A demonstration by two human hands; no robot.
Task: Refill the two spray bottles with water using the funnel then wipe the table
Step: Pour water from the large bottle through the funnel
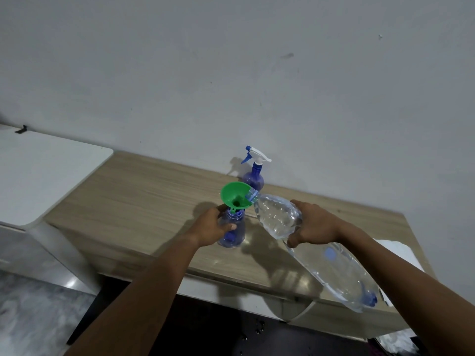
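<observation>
1. Two hands are in view. The left hand (210, 227) is curled round the near spray bottle (232, 236), thumb across its front, and holds it upright on the table (144, 191).
2. The right hand (316, 224) grips the water bottle (341, 276) from above, about the upper part of its body, with the fingers wrapped over it and the thumb underneath.
3. There are two spray bottles, both blue and see-through. The near one has no spray head on its neck. The far spray bottle (253, 179) stands just beside the wall (257, 73) with its white and blue trigger head (257, 155) fitted.
4. One green funnel (235, 195) sits in the neck of the near spray bottle, its bowl open upward.
5. One large clear water bottle lies tilted, base toward the person and mouth at the right rim of the funnel, touching it. Water shows inside it.
6. Two blue shapes show through the water bottle's lower half; what they are cannot be told.
7. One white cloth (401, 250) lies on the table's right end, partly hidden by the right forearm.
8. One white counter (43, 173) stands to the left of the table.
</observation>
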